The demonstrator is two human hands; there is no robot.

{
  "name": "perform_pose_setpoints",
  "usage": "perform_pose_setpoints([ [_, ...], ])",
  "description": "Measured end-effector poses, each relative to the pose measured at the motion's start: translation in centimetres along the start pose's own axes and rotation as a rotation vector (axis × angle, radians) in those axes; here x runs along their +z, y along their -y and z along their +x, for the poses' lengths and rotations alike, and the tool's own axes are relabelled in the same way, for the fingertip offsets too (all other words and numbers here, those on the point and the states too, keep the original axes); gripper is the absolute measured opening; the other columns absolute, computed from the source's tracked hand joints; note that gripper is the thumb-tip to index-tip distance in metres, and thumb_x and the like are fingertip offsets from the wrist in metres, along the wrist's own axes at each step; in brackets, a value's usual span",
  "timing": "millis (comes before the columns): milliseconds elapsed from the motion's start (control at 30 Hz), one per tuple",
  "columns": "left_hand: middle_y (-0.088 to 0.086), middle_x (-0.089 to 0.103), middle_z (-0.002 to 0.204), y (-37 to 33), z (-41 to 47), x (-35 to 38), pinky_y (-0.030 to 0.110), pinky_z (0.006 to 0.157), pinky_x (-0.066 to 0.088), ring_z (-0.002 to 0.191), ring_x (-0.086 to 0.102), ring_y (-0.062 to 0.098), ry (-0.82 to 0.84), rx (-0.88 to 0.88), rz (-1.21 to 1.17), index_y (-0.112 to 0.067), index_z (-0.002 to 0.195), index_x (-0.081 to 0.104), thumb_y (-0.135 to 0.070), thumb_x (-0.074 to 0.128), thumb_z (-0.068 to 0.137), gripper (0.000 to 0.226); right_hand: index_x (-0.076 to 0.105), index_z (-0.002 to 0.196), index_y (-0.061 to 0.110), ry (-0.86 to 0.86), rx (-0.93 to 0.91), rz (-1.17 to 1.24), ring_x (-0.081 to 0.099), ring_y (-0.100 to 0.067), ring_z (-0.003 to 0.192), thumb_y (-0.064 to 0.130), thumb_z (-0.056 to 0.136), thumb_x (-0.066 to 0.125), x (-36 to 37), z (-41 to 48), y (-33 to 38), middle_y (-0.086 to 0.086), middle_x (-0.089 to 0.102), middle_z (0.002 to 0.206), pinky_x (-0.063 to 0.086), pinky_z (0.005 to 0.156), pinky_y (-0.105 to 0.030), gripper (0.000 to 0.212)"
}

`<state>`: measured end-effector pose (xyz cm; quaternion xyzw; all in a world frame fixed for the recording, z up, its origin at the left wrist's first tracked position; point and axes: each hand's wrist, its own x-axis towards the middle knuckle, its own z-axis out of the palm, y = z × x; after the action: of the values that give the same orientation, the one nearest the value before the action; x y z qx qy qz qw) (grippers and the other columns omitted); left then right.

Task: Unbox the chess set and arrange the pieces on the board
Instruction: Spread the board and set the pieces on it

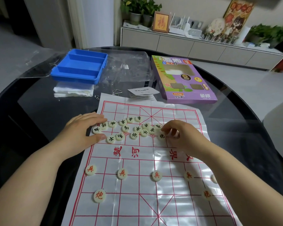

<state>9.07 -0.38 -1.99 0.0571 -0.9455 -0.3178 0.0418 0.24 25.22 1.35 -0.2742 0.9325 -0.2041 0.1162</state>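
HEAD CAMERA: A person sorts a xiangqi set on a dark glass bench (pixel 39 103). The board (pixel 132 206), a thin, glossy, creased sheet, lies flat with its long axis running from the wearer out toward the purple box (pixel 185 79). The red river lettering reads upright from the wearer's side.

The left grip (pixel 83 129) (a bare hand) lies open and flat at the sheet's far-left edge, with straight fingers and thumb bracketing the end of a jumble of black-lettered pieces (pixel 134 135). The right grip (pixel 175 134) curls down over the jumble's right edge. Whether its fingertips have pinched a disc cannot be told.

The black pieces sit bunched, some touching, on the far half, their characters pointing every which way. On the near half, five red soldiers (pixel 122 173) stand in a row across the board, with two red cannons (pixel 99 195) behind them, near the two side edges.

The discs look small, light, stiff and smooth, and would likely skate on the shiny sheet. Being round, they have no long axis, so each seems best pinched by its rim, face up. The soft sheet may shift or ruck (a flat palm on one edge should steady it).

Beyond lie a blue tray (pixel 80 66), a clear plastic bag (pixel 126 67) and a leaflet (pixel 143 91).
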Motion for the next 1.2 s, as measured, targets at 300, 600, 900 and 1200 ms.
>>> perform_pose_setpoints([
  [300, -0.011, 0.046, 0.128, 0.0, 0.3, 0.4, 0.037, 0.112, 0.02, 0.129, 0.033, 0.013, -0.063, -0.015, 0.023, -0.025, 0.123, 0.053, -0.025, 0.068, 0.077, 0.049, 0.057, 0.098, 0.009, -0.105, 0.123, -0.118, 0.039, -0.014, 0.086, 0.037, 0.079, 0.065, 1.4, 0.2, 1.1, 0.003, 0.042, 0.093, 0.031, 0.07, -0.022, 0.035],
  [600, -0.01, 0.044, 0.132, 0.1, 0.5, 0.5, 0.034, 0.108, 0.02, 0.129, 0.03, 0.013, -0.067, -0.013, 0.039, -0.027, 0.125, 0.05, -0.027, 0.066, 0.078, 0.05, 0.058, 0.118, 0.015, 0.011, 0.037, 0.005, 0.043, -0.003, 0.074, 0.006, 0.084, 0.057, -0.2, -0.1, -0.1, 0.003, 0.049, 0.1, 0.036, 0.059, -0.001, 0.035],
  [900, -0.007, 0.047, 0.128, -0.1, 0.5, 0.5, 0.036, 0.107, 0.024, 0.126, 0.033, 0.015, -0.077, -0.039, 0.022, -0.025, 0.123, 0.053, -0.025, 0.068, 0.076, 0.049, 0.058, 0.107, 0.011, -0.133, 0.164, -0.023, 0.045, -0.015, 0.09, 0.027, 0.08, 0.065, 1.0, -0.4, 0.1, 0.005, 0.042, 0.096, 0.031, 0.071, -0.018, 0.033],
  [1200, -0.011, 0.048, 0.118, 0.0, 0.6, 0.4, 0.039, 0.108, 0.024, 0.123, 0.037, 0.015, -0.085, -0.019, 0.025, -0.024, 0.118, 0.057, -0.023, 0.07, 0.074, 0.046, 0.064, 0.099, 0.011, -0.23, 0.129, -0.026, 0.041, -0.008, 0.08, 0.016, 0.082, 0.064, -2.6, -1.0, -2.9, 0.008, 0.051, 0.087, 0.032, 0.058, -0.012, 0.019],
])
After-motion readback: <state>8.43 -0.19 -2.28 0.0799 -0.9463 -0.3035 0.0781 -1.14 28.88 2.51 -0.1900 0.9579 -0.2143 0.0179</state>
